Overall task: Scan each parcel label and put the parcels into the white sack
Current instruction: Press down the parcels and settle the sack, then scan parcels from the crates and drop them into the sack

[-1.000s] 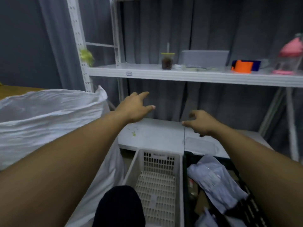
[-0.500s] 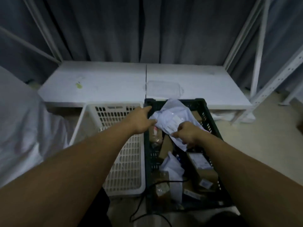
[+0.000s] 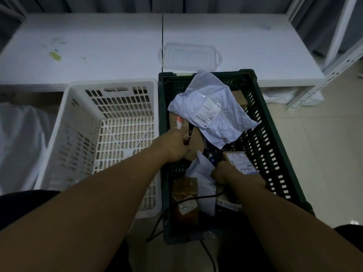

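White shelf board [image 3: 117, 46] behind green crate [image 3: 263, 118] on tiled floor [image 3: 318, 154]; left hand [image 3: 174, 147], right hand [image 3: 223, 173] inside, grips unclear

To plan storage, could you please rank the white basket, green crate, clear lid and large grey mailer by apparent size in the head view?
1. green crate, only slightly larger than the next
2. white basket
3. grey mailer
4. clear lid, though it lies farthest from the camera, so its true size is unsure
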